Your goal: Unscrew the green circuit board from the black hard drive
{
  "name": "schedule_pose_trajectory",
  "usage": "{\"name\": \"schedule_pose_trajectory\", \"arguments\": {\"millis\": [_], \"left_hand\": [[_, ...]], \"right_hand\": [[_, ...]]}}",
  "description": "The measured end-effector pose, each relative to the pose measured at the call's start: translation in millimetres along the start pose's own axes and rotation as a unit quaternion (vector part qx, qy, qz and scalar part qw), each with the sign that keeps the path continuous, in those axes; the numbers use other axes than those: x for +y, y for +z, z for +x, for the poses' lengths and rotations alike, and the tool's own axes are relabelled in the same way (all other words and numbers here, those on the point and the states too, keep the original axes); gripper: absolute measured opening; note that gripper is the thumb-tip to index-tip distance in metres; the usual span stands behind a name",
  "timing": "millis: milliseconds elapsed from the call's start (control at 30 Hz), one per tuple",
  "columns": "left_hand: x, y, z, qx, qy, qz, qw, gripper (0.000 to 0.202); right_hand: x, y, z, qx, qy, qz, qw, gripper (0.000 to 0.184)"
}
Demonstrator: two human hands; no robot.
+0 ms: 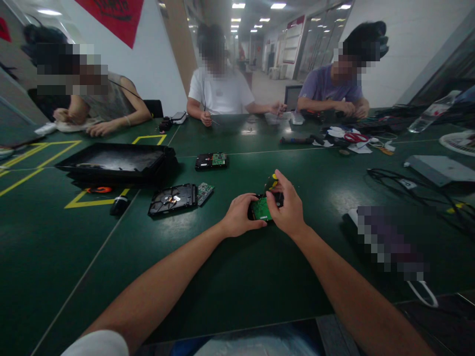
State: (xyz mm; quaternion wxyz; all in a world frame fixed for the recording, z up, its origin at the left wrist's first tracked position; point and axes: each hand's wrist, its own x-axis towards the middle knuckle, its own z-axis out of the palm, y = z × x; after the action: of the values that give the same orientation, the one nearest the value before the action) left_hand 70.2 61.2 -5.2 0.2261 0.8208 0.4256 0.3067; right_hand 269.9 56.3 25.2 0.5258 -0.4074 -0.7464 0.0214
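Observation:
A hard drive (262,208) with a green circuit board facing up lies on the dark green table (222,277) in front of me. My left hand (240,216) is curled round its left side and holds it down. My right hand (287,205) grips a screwdriver (270,182) with a yellow and black handle, held upright over the drive's right part. The tip is hidden behind my fingers.
An opened hard drive (172,198) with a loose board (205,192) lies to the left, another drive (211,160) behind it, a black tray (118,163) further left. Cables (408,185) and a grey box (440,168) sit right. Three people work at the far side.

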Motion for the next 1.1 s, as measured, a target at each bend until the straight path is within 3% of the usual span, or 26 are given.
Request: {"name": "schedule_pose_trajectory", "arguments": {"millis": [500,1100], "left_hand": [[1.1,-0.9,-0.1,-0.003,0.001,0.004,1.0,0.075],[-2.0,1.3,0.2,-0.004,-0.002,0.007,1.0,0.075]], "right_hand": [[0.3,0.4,0.2,0.024,-0.009,-0.008,1.0,0.066],[-0.3,0.2,0.5,0.01,0.005,0.017,1.0,0.063]]}}
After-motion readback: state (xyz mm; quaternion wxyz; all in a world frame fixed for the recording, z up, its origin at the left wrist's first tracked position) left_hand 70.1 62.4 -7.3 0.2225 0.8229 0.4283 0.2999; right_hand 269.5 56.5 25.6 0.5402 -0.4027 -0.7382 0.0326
